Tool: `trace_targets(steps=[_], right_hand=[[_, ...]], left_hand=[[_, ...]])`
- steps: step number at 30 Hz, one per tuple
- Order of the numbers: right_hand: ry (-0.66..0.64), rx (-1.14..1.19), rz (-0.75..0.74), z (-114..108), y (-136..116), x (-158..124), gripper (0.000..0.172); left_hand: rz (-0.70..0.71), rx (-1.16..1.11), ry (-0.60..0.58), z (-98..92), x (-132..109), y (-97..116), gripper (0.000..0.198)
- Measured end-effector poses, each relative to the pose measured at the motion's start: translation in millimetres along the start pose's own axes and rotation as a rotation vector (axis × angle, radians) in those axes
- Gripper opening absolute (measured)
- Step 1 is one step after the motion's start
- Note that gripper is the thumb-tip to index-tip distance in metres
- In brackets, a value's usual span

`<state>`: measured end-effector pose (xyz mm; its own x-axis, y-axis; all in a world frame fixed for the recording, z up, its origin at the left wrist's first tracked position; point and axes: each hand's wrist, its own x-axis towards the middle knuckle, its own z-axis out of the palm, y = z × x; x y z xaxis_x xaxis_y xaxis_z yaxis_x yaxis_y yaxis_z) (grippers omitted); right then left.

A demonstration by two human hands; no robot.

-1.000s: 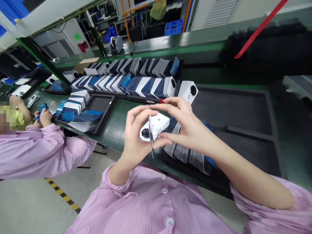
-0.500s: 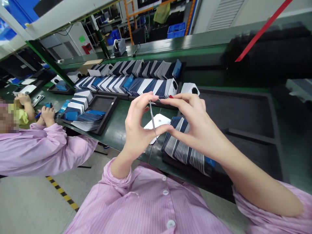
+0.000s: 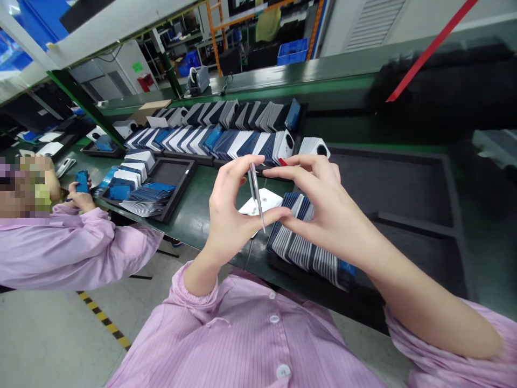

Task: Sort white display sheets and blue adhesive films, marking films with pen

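Observation:
Held up nearly edge-on in front of me is a thin phone back cover (image 3: 257, 198), its narrow grey side facing me. My left hand (image 3: 228, 207) is closed around it, with fingertips at its upper end and the thumb across its lower part. From the other side my right hand (image 3: 319, 199) curves in, its index fingertip at the upper edge and its thumb meeting my left thumb. Below lies a white cover (image 3: 270, 197) on the green bench (image 3: 194, 207). A tray row of stacked covers (image 3: 301, 248) stands under my right hand.
Long rows of upright white, grey and blue covers (image 3: 242, 144) stand along the back. A black tray (image 3: 173, 173) sits left, a larger black tray (image 3: 398, 183) right. On the left, a co-worker's hand (image 3: 83, 201) holds a blue panel (image 3: 82, 181). A red strip (image 3: 434, 51) hangs upper right.
The cover between my hands has turned slightly, showing more of its side. My hands have barely shifted. The co-worker on the left has raised a blue panel upright.

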<state>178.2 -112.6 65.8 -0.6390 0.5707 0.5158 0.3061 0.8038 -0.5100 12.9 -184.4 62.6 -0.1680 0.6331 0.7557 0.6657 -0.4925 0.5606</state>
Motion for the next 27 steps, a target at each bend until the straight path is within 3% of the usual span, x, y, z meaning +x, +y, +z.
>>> trace_targets(steps=[16, 20, 25, 27], right_hand=[[-0.004, 0.005, 0.007, 1.8, -3.4, -0.2, 0.047], [-0.005, 0.035, 0.018, -1.2, -1.8, -0.3, 0.045], [-0.043, 0.236, 0.005, -4.3, 1.7, -0.2, 0.059], [-0.021, 0.295, 0.021, -0.5, 3.9, 1.7, 0.047]], left_hand=[[-0.067, -0.003, -0.026, -0.2, -4.2, 0.1, 0.074], [-0.131, 0.141, 0.002, -0.3, -6.8, 0.1, 0.087], [-0.283, 0.441, 0.033, 3.1, -6.9, 7.3, 0.089], [-0.310, 0.520, 0.025, 5.6, -6.5, 10.6, 0.088]])
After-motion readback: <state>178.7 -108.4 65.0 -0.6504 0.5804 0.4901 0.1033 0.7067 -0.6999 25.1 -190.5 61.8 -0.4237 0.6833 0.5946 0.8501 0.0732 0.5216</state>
